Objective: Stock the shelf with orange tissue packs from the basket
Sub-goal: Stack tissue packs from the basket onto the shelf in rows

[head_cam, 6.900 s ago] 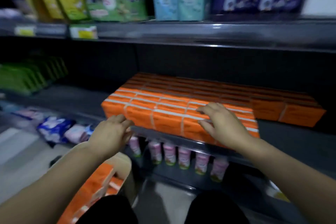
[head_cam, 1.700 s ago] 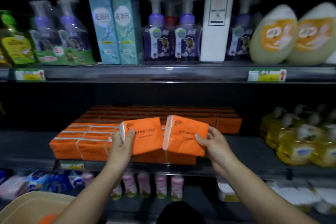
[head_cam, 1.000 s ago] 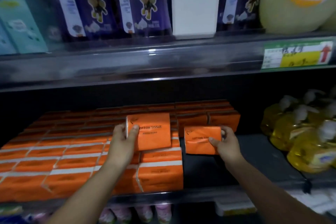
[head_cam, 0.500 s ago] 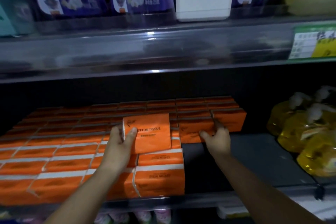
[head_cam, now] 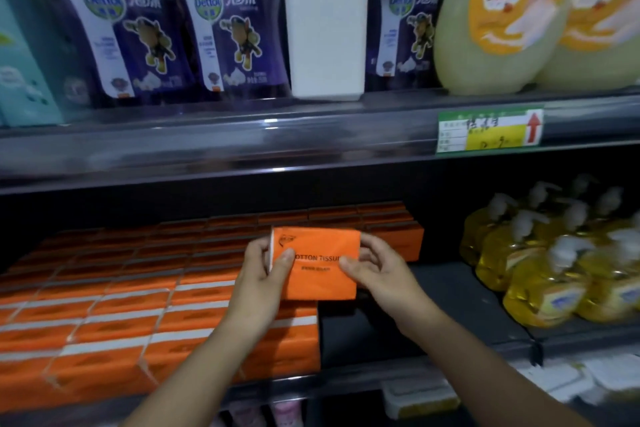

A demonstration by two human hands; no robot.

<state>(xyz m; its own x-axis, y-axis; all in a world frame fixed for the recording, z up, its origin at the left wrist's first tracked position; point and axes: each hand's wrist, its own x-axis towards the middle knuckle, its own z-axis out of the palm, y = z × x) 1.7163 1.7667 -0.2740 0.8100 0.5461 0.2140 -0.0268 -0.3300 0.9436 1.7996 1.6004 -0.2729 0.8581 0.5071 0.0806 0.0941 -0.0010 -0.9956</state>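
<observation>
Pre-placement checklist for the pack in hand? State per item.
1. Grip: left hand and right hand both hold the orange tissue pack by its ends: ok.
2. Landing spot: bare shelf floor shows right of the front stack: ok.
3. Pack seated: it is held up above the stack, label toward the camera, not laid down: not ok.
4. Side clearance: yellow bottles stand apart from the gap, on its right: ok.
5. Depth of the gap behind the held pack: partly hidden: cannot tell.
6. Basket stock left: basket not in view: cannot tell.
</observation>
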